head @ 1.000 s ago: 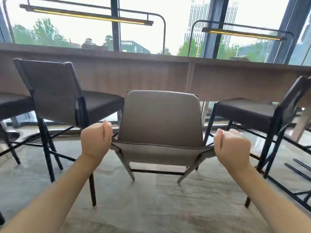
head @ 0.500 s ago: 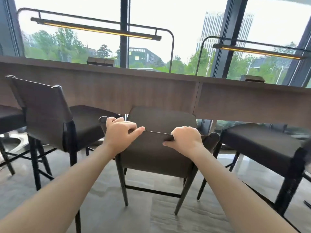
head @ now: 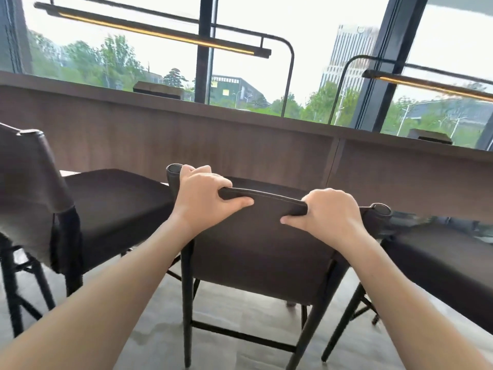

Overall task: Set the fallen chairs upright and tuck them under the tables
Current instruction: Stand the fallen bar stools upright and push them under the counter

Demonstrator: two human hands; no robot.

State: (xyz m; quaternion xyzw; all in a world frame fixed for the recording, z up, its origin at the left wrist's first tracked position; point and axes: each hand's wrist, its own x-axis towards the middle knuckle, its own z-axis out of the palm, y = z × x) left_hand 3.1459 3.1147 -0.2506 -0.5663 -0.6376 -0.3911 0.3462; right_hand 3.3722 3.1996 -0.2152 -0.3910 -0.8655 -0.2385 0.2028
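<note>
A: Big change from a second ago. Back then the chair [head: 256, 252] was tipped, seat facing us, a fist clamped on each side edge. Now it stands on its legs at the centre of the frame, back towards us.

B: And the grip has shifted. Half a second back both hands had already come up to the top rail; since then the chair has grown larger in the frame and sits closer to the counter [head: 240, 145].

A: Left hand [head: 205, 196] first: it's at the left end of the top rail, fingers curled over the far side, thumb pressed along the near face. Grasping the chair firmly.

B: Right hand [head: 330, 217] mirrors it right of centre, fingers wrapped over the rail, thumb pointing left underneath. Also grasping the chair.

A: Both forearms run up from the bottom corners and converge on the rail.

B: The seat's front edge looks to be just under the counter's lip. A neighbouring stool [head: 88, 209] stands at left of the frame, another stool [head: 440, 265] at lower right, our chair between them.
</note>
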